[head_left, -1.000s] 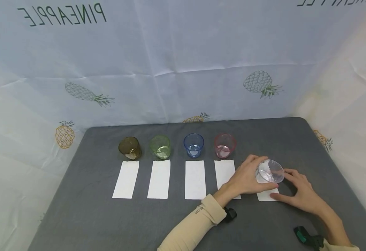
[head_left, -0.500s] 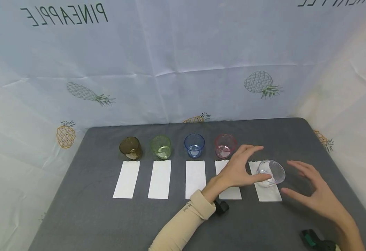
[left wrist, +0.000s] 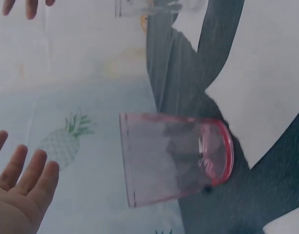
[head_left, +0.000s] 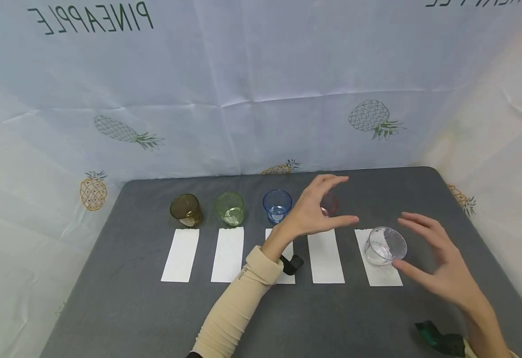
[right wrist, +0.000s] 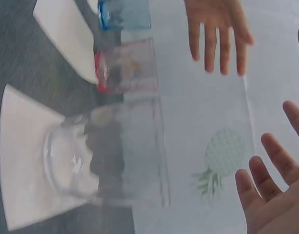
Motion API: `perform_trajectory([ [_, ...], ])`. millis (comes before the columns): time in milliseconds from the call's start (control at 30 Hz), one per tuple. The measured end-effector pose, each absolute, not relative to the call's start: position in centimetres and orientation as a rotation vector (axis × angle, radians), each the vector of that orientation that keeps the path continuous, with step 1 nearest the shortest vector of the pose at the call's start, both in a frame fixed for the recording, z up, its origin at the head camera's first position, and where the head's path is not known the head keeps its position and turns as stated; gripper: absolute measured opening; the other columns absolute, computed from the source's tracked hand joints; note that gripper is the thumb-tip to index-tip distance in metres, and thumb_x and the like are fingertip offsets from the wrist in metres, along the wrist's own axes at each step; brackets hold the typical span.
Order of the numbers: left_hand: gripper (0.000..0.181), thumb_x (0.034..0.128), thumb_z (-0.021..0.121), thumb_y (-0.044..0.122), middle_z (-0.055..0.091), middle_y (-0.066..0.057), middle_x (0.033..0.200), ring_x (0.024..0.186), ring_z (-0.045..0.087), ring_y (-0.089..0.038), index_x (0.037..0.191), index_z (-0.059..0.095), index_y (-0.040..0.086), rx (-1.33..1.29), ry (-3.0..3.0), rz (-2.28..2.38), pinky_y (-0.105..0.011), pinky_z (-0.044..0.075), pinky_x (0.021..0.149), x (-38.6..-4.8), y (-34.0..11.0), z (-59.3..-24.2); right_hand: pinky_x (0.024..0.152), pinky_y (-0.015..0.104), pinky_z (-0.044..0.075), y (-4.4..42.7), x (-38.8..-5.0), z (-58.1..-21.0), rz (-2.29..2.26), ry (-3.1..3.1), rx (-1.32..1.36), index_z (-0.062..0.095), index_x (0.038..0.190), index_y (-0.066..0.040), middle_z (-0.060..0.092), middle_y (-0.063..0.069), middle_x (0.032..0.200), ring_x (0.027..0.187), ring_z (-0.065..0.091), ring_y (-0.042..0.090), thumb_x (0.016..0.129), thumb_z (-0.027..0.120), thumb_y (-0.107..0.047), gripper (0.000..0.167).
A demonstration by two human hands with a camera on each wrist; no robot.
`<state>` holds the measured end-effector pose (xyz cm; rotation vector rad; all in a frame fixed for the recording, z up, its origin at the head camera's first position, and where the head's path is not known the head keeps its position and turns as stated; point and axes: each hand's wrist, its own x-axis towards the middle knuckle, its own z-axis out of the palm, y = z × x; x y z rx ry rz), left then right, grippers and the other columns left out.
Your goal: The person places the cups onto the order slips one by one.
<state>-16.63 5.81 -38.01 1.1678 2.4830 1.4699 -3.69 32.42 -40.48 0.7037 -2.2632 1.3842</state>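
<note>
A clear glass point(head_left: 385, 246) stands upright on the upper part of the rightmost white paper strip point(head_left: 385, 276). Just right of it is my right hand point(head_left: 442, 261), fingers and thumb spread; in the right wrist view the fingers are apart from the glass. My left hand point(head_left: 310, 211), also spread with nothing in it, hovers above the pink glass point(head_left: 330, 204) and partly hides it in the head view. The left wrist view shows the pink glass point(left wrist: 176, 158) whole, standing apart from the fingers.
Blue point(head_left: 277, 206), green point(head_left: 229, 210) and brown point(head_left: 186, 210) glasses line the back of the grey table point(head_left: 144, 318), each with a white paper strip point(head_left: 227, 256) in front. The left forearm crosses over the middle strip. A pineapple-print cloth point(head_left: 243, 64) hangs behind.
Both hands have let go of the clear glass, which stays on its strip. My left hand has moved left and up over the pink glass. My right hand drew away slightly, then lifted.
</note>
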Motion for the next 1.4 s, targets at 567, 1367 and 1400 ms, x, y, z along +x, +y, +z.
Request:
perform_trajectory([
  [567, 0.083, 0.0860, 0.081, 0.034, 0.037, -0.014, 0.158, 0.147, 0.041, -0.030, 0.156, 0.042, 0.011, 1.099, 2.540, 1.307, -0.048, 0.042, 0.117, -19.1, 4.0, -39.0, 0.111, 0.012, 0.030, 26.2, -4.4, -40.9, 1.371, -2.429, 0.737, 0.058, 0.141, -0.004, 0.048, 0.001, 0.149, 0.141, 0.041, 0.006, 0.067, 0.085, 0.007, 0.080],
  [1367, 0.091, 0.0826, 0.084, 0.039, 0.036, -0.016, 0.161, 0.147, 0.043, -0.034, 0.157, 0.040, 0.010, 0.993, 2.553, 1.094, -0.050, 0.045, 0.116, -19.9, 4.0, -40.4, 0.107, 0.024, 0.034, 22.4, -5.0, -47.0, 1.193, -2.622, 0.524, 0.059, 0.142, -0.013, 0.051, 0.016, 0.145, 0.134, 0.044, 0.022, 0.076, 0.088, -0.019, 0.072],
  [1400, 0.091, 0.0825, 0.084, 0.039, 0.037, -0.016, 0.161, 0.147, 0.043, -0.034, 0.157, 0.040, 0.010, 0.991, 2.554, 1.091, -0.050, 0.045, 0.116, -19.9, 4.0, -40.5, 0.107, 0.031, 0.035, 22.4, -5.1, -47.1, 1.181, -2.638, 0.513, 0.058, 0.142, -0.011, 0.051, 0.016, 0.146, 0.134, 0.044, 0.025, 0.077, 0.088, -0.020, 0.073],
])
